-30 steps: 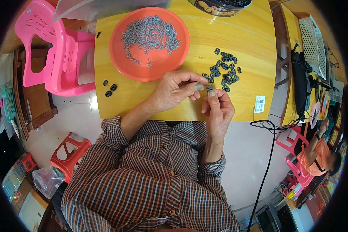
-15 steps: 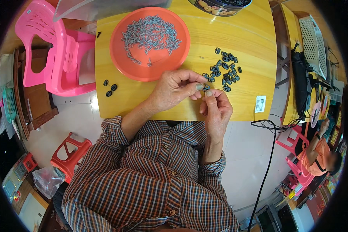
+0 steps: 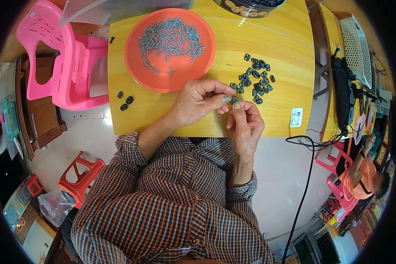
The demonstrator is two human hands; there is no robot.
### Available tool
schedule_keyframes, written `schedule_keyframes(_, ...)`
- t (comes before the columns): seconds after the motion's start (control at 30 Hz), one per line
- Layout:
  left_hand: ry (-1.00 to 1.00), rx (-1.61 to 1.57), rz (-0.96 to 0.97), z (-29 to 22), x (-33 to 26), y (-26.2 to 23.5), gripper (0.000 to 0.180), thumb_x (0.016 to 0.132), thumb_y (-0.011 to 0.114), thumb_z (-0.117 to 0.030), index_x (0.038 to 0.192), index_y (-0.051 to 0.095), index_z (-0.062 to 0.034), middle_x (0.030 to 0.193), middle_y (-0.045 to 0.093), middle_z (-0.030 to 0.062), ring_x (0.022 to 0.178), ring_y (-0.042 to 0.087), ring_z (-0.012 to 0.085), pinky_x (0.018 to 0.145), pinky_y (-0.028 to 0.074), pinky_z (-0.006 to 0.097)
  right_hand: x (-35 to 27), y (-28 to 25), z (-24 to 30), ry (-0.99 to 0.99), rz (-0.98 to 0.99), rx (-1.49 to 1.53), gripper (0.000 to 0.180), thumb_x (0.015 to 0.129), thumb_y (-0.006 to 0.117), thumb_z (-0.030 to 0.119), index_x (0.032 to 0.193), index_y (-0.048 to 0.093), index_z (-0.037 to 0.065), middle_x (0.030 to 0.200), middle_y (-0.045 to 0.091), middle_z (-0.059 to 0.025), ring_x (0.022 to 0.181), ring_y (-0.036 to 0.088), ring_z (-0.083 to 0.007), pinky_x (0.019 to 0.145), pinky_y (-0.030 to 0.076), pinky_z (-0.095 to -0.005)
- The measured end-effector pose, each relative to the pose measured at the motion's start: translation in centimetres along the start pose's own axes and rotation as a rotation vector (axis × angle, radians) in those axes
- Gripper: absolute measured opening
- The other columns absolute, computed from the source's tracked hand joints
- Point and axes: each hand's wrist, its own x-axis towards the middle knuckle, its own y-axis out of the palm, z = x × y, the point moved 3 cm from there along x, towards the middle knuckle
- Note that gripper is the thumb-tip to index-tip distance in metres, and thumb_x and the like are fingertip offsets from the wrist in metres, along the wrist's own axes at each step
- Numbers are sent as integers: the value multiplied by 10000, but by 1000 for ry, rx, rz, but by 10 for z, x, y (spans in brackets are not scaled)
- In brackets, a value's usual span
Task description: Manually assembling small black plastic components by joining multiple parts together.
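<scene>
Near the table's front edge, my left hand (image 3: 200, 103) and my right hand (image 3: 247, 125) meet with thumbs and fingertips pinched. Between them is a small black plastic piece with holes (image 3: 234, 100), partly covered by the fingers. Whether a screw is also pinched there, I cannot make out. Just beyond the fingertips lies a loose group of similar black pieces (image 3: 256, 75). An orange-red round basin (image 3: 136, 72) holds many small grey screws (image 3: 171, 37), up and to the left of my left hand. A few more black pieces (image 3: 123, 106) lie by the left table edge.
The yellow wooden table (image 3: 233, 39) bears a round tin (image 3: 246, 11) of black pieces at the far edge and a white label (image 3: 296, 118) at the right. A pink chair (image 3: 66, 57) stands left. A black cable (image 3: 307, 180) hangs at the right; a person (image 3: 363, 178) sits beyond.
</scene>
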Motion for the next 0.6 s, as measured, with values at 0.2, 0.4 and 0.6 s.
schedule_keyframes(0.2,39,10,-3,2,0,-1,165,888,539,17,1021,636,23,785,652,33,697,642,74,636,534,204,-1,2,4,-14,-20,-61,160,915,592,179,868,567,28,657,532,14,493,427,-33,443,311,-178)
schedule_keyframes(0.4,52,71,12,-3,-2,0,149,878,564,35,1008,634,20,800,637,28,709,624,77,641,517,214,-1,-1,2,-165,-1,-180,140,911,595,160,870,561,30,639,515,23,504,427,-26,456,308,-169)
schedule_keyframes(0.6,85,55,4,1,-2,2,154,878,556,21,1014,630,24,820,657,43,689,647,80,610,535,210,-4,-2,5,-108,5,-172,125,913,584,147,871,555,33,624,504,27,505,423,-25,453,299,-170)
